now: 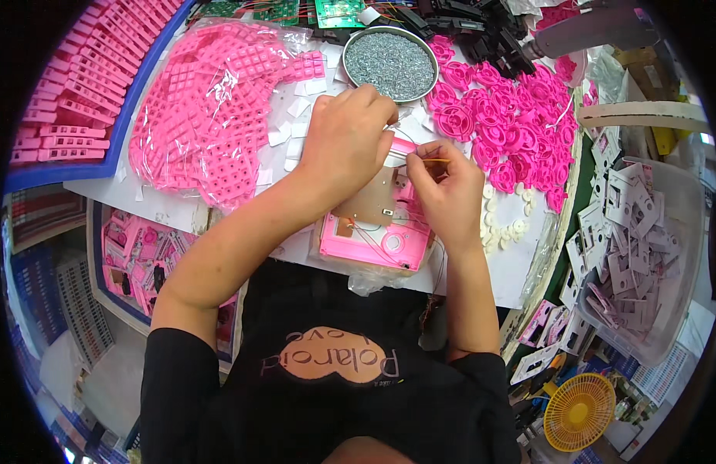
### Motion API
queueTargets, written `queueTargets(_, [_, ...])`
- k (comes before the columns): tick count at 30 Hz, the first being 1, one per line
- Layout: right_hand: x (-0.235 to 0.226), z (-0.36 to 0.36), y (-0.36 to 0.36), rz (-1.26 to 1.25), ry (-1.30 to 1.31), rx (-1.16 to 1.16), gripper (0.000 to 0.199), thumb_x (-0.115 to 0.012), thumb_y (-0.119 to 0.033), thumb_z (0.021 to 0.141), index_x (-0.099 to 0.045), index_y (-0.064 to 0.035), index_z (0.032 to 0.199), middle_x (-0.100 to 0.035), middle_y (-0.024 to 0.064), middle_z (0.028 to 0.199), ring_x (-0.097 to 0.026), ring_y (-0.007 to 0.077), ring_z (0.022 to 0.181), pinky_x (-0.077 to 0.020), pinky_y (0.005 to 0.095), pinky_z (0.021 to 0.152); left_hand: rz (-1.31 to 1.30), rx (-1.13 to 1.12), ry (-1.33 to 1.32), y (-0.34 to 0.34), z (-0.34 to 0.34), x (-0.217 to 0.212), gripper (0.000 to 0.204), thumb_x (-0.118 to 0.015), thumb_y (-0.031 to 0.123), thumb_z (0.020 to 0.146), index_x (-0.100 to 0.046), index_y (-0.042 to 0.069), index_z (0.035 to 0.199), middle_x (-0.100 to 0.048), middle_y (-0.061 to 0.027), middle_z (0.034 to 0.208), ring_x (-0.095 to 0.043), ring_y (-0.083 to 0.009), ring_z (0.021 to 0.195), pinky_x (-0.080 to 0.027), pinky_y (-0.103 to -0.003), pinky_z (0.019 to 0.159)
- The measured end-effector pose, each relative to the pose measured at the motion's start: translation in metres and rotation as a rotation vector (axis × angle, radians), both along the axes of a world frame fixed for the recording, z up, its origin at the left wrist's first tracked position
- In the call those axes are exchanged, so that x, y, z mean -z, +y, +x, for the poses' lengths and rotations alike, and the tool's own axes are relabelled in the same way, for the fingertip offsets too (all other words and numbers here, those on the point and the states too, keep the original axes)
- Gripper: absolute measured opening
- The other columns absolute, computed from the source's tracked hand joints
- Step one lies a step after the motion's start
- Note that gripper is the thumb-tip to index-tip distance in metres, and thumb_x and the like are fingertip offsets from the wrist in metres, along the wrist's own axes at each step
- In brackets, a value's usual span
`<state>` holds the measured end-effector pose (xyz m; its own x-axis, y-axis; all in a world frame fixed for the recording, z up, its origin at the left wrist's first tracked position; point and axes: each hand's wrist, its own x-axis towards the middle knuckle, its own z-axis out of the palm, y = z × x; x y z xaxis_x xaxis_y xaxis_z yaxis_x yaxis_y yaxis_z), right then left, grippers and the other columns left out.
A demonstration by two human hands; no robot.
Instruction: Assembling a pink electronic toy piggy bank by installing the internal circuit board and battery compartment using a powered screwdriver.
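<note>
A pink plastic housing [346,243] lies on the white work surface in front of me, its inside facing up. A brown circuit board [367,203] rests over its middle, with thin wires running from it. My left hand [348,131] reaches over the housing's far left side, fingers curled together and tips pointing down; what they pinch is hidden. At the far right end of the housing my right hand [449,182] has thumb and forefinger pinched on a thin yellow wire [435,160].
Beyond my hands stands a round metal dish of small screws [390,63]. A bag of pink button pads [207,108] lies left, loose pink rings [501,116] and cream-coloured pieces [503,228] right. A blue-edged tray [126,147] and a clear bin [675,309] flank the surface.
</note>
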<state>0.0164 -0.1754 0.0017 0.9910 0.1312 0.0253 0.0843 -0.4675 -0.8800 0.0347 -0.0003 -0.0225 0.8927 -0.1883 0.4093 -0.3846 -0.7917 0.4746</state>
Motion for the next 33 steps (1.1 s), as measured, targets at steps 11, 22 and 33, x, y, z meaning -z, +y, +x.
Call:
queueTargets(11, [-0.005, -0.003, -0.014, -0.169, -0.533, -0.729, 0.029, -0.079, -0.009, 0.074, -0.076, -0.0108, 0.103, -0.069, 0.0045, 0.104, -0.063, 0.0287, 0.096, -0.0541, 0.0392, 0.079, -0.217, 0.208, 0.331, 0.008, -0.002, -0.014, 0.020, -0.070, 0.015, 0.086, -0.072, 0.005, 0.103, -0.071, -0.0140, 0.089, -0.068, -0.0290, 0.084, -0.051, -0.043, 0.078])
queueTargets(22, [0.000, 0.013, -0.022, -0.346, -0.691, -0.269, 0.015, -0.075, -0.006, 0.080, -0.071, -0.0050, 0.094, -0.066, 0.0080, 0.088, -0.061, 0.0275, 0.085, -0.0509, 0.0384, 0.070, -0.133, 0.248, 0.231, 0.001, -0.006, -0.010, 0.024, -0.062, 0.012, 0.090, -0.069, 0.002, 0.112, -0.071, -0.0165, 0.098, -0.068, -0.0347, 0.090, -0.053, -0.045, 0.082])
queueTargets(33, [-0.017, -0.011, -0.009, -0.728, -0.344, -0.476, 0.005, -0.067, -0.009, 0.075, -0.068, -0.0051, 0.077, -0.064, 0.0112, 0.080, -0.060, 0.0308, 0.084, -0.0488, 0.0440, 0.073, -0.184, 0.271, 0.187, 0.002, -0.005, -0.004, 0.014, -0.068, 0.013, 0.086, -0.071, 0.004, 0.097, -0.071, -0.0106, 0.091, -0.067, -0.0322, 0.086, -0.052, -0.042, 0.077])
